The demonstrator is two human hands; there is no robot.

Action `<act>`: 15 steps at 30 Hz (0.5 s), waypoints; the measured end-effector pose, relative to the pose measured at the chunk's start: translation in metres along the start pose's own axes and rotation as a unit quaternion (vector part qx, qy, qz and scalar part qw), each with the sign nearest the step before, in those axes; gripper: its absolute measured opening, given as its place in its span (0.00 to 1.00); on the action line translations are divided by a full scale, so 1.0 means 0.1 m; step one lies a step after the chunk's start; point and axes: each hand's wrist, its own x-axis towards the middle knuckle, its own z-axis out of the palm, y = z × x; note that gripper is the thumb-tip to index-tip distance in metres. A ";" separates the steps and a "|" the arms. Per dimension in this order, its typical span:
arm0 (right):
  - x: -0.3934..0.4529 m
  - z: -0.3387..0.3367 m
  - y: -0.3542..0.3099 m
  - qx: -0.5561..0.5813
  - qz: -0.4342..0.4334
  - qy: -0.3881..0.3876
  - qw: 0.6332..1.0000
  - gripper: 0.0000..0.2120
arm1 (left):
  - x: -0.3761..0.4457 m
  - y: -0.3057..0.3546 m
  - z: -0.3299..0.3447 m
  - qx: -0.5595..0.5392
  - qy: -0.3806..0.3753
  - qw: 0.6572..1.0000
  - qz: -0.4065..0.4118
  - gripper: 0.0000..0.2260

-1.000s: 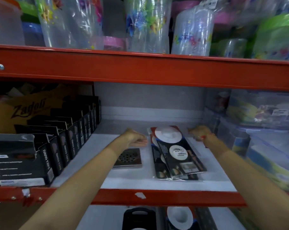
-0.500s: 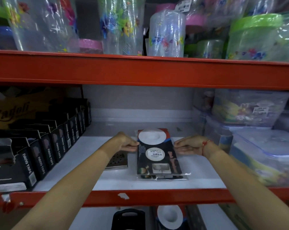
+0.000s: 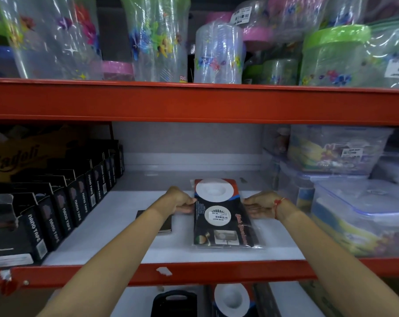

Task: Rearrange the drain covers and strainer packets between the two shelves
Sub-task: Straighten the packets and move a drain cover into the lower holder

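A stack of dark strainer packets [image 3: 221,220] with white round strainers on top lies flat in the middle of the white middle shelf [image 3: 125,239]. My left hand [image 3: 179,200] grips the stack's left edge and my right hand [image 3: 261,205] grips its right edge. A square metal drain cover [image 3: 165,224] lies on the shelf left of the stack, mostly hidden behind my left forearm. On the lower shelf, another strainer packet [image 3: 231,298] and a black item [image 3: 174,303] show under the red beam.
Black tape boxes [image 3: 63,202] stand in rows at the left. Clear plastic lidded containers [image 3: 358,213] are stacked at the right. A red front beam [image 3: 194,272] edges the shelf. Wrapped plastic jars [image 3: 217,51] fill the upper shelf.
The fanned, tilted packets have been squared into one straight stack between both hands. My hands moved inward against its edges. The camera view has shifted left.
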 end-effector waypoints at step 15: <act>-0.23 -0.22 -0.05 -0.197 -0.015 0.115 0.974 0.11 | -0.14 -0.07 0.31 -0.010 -0.003 0.998 0.058 0.08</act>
